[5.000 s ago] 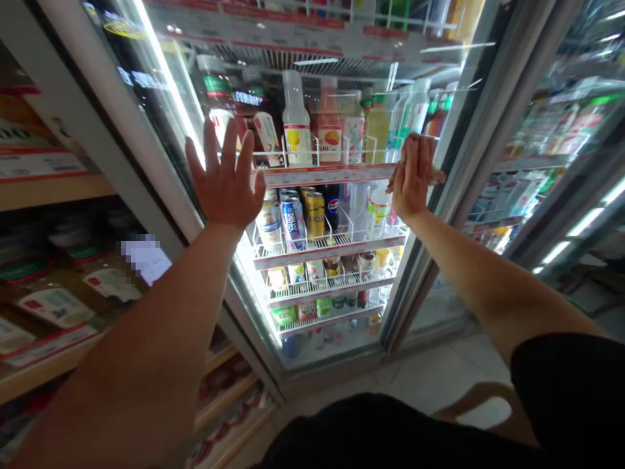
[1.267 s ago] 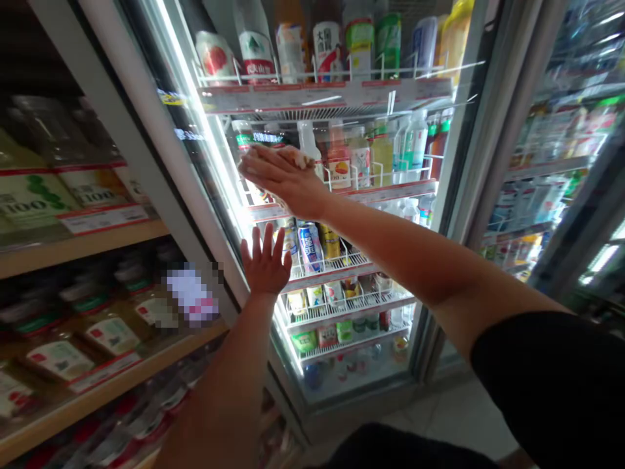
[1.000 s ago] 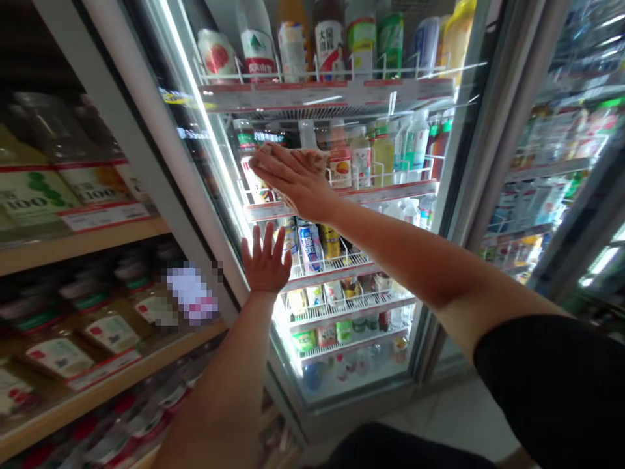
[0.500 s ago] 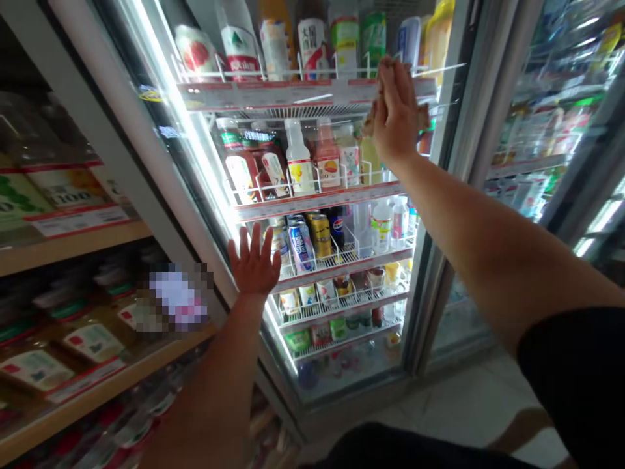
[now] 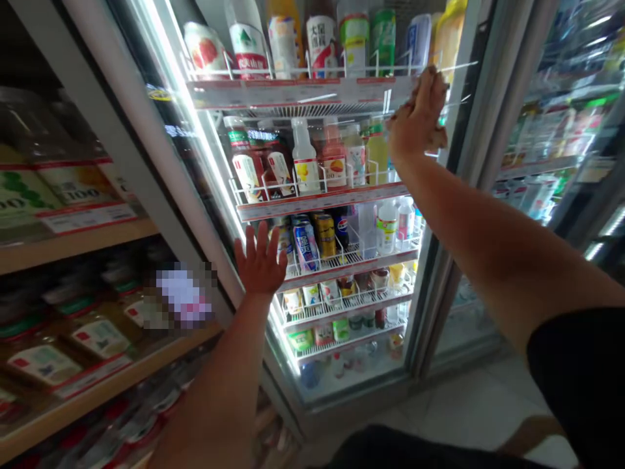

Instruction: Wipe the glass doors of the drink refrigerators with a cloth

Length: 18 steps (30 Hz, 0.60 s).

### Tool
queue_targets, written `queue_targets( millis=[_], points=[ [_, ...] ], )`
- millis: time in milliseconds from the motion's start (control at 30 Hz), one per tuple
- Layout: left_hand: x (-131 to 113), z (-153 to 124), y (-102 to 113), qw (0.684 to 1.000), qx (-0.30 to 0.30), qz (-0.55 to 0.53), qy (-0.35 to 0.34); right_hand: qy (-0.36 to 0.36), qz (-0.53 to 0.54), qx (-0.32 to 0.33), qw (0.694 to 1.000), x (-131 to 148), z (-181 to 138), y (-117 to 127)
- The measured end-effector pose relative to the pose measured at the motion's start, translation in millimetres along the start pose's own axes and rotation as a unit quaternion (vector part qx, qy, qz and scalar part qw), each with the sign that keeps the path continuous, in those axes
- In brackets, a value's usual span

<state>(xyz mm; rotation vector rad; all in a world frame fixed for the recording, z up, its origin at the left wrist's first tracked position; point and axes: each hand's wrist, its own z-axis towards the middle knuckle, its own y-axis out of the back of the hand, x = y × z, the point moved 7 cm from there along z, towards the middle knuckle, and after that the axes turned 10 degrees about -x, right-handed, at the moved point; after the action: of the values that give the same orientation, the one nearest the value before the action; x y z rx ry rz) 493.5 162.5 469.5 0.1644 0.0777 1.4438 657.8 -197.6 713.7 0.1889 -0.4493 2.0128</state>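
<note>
The right hand (image 5: 418, 117) presses a crumpled tan cloth (image 5: 438, 139) against the tall glass door (image 5: 215, 189) of the lit drinks cooler, near its upper right edge (fingers closed over the cloth). The left hand (image 5: 261, 262) rests lower left on the glass, open, fingers spread.

We see a wooden shelf (image 5: 78, 242) at the left, with labelled bottles (image 5: 92, 335) below it behind red and white price strips. Brightly lit white wire racks (image 5: 351, 301) hold rows of drinks: tall bottles (image 5: 305, 159) above, cans (image 5: 325, 234) beneath. A glass-fronted cooler (image 5: 551, 143) stands at the far right, over pale floor tiles (image 5: 469, 410).
</note>
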Motion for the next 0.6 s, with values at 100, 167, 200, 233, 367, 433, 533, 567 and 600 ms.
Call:
queue_targets(
  millis=[100, 167, 200, 233, 367, 433, 533, 567, 600],
  points=[
    [-1.7, 0.5, 0.3, 1.000, 0.003, 0.004, -0.004, -0.067, 0.035, 0.037, 0.996, 40.4, -9.7, 13.3],
    [-2.6, 0.3, 0.0, 1.000, 0.008, 0.005, -0.010, -0.036, 0.069, 0.056, 0.995, 75.0, -18.6, 21.4],
    [-2.5, 0.1, -0.2, 1.000, 0.011, 0.003, -0.009, -0.015, 0.084, 0.064, 0.994, 91.5, -24.0, 24.4],
    [-2.1, 0.0, -0.3, 1.000, 0.014, -0.001, -0.005, 0.007, 0.096, 0.069, 0.993, 106.7, -30.0, 26.5],
    [-0.7, -0.2, -0.9, 0.999, 0.030, -0.014, 0.010, 0.091, 0.148, 0.076, 0.982, 159.9, -64.0, 29.4],
    [-0.7, -0.1, -1.0, 0.999, 0.037, -0.012, 0.009, 0.132, 0.188, 0.090, 0.969, 184.1, -89.0, 30.3],
    [0.1, -0.4, -1.3, 0.999, 0.036, -0.010, 0.006, 0.223, 0.252, 0.137, 0.932, 221.0, -135.3, 36.0],
    [0.8, -0.8, -1.9, 0.999, 0.034, -0.011, 0.005, 0.261, 0.267, 0.155, 0.915, 232.6, -151.4, 39.4],
    [1.7, -1.4, -2.7, 0.999, 0.032, -0.010, 0.003, 0.299, 0.278, 0.172, 0.896, 243.3, -166.6, 43.3]
  ],
)
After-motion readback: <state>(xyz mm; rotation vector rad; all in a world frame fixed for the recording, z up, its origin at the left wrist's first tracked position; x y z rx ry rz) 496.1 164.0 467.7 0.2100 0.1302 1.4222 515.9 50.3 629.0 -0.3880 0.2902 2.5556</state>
